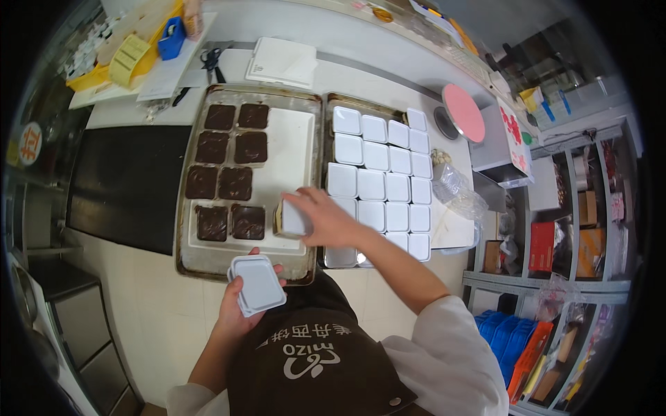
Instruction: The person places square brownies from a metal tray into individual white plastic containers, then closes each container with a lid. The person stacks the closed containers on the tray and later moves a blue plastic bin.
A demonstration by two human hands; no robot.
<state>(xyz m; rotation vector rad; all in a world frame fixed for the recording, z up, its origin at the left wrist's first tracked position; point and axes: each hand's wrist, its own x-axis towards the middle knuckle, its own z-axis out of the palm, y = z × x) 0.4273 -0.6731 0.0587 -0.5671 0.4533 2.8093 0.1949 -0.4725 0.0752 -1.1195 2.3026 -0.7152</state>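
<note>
My left hand [233, 299] is closed around a few white square plastic lids [259, 284], apparently stacked, in front of the left baking tray. At that tray's right side, my right hand [329, 219] grips a square cake box [294, 220] with a white lid on top; a pale layer shows at its side. Several uncovered square chocolate-topped cakes [212, 148] stand in two columns on a white board [291, 142] in the left baking tray [182, 243]. Many white-lidded boxes [372, 182] fill the right baking tray [327, 118] in close rows.
A black mat [128, 180] lies left of the trays. Behind them are scissors [211, 66], a white lidded container [283, 61] and a blue tape dispenser [171, 39]. To the right stand a pink turntable [463, 113], clear plastic packaging [458, 191] and a loaded shelf [548, 281].
</note>
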